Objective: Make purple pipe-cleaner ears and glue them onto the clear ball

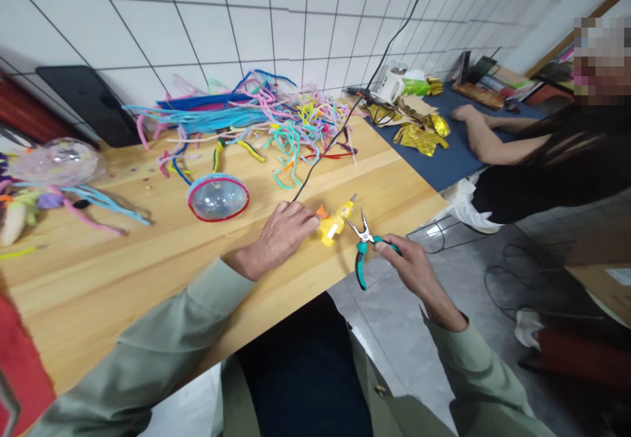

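My left hand (282, 234) is closed palm-down over the handle end of a yellow glue gun (335, 225) with an orange trigger. Its nozzle points away to the right, and its handle is mostly hidden under my fingers. Just right of it, my right hand (411, 263) grips long-nose pliers (365, 236) with green and black handles. The plier jaws are spread, close to the glue gun. Left of my hands sits a clear plastic dome (219, 199), its rim edged in red and blue pipe cleaner.
A tangle of coloured pipe cleaners (256, 118) lies along the tiled wall. A black cable (340, 135) hangs across the wooden table (162, 273). Yellow-handled pliers (218, 156), a clear ball (64, 161) and a dark phone-like slab (91, 105) stand leftward. At right, a person's arm (486, 138) rests near gold foil (419, 138).
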`<action>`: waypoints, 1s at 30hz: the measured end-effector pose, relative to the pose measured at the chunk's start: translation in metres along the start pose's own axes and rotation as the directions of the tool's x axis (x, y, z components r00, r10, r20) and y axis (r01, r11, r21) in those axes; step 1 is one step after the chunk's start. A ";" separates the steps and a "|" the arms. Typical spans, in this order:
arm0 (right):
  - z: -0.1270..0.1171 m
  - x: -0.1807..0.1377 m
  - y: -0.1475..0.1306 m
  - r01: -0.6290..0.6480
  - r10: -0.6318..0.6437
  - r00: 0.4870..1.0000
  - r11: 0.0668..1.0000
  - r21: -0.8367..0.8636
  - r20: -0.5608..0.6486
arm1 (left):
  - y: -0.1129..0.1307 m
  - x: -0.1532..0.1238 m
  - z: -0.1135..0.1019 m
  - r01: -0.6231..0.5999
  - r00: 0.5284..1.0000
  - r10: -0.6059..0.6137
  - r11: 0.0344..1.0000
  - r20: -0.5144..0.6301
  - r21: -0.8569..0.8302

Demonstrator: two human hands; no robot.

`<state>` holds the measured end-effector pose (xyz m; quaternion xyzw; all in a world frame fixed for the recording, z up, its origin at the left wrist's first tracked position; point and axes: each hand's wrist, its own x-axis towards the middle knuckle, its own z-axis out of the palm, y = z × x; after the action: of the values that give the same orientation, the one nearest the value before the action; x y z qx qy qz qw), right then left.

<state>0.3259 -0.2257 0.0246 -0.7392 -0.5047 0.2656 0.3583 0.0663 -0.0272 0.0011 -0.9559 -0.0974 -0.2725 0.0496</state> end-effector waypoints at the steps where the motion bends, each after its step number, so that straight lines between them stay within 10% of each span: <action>1: 0.001 -0.002 0.000 0.002 -0.002 1.000 1.000 0.005 0.015 | -0.001 -0.001 0.001 0.010 1.000 -0.010 1.000 -0.001 0.007; 30: -0.010 0.012 0.007 0.033 -0.039 0.998 0.991 0.129 0.044 | -0.007 -0.007 0.010 0.146 0.989 -0.150 0.938 0.011 -0.316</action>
<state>0.3418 -0.2191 0.0248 -0.6990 -0.5080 0.3079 0.3981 0.0646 -0.0204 -0.0106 -0.9397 -0.1236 -0.2937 -0.1239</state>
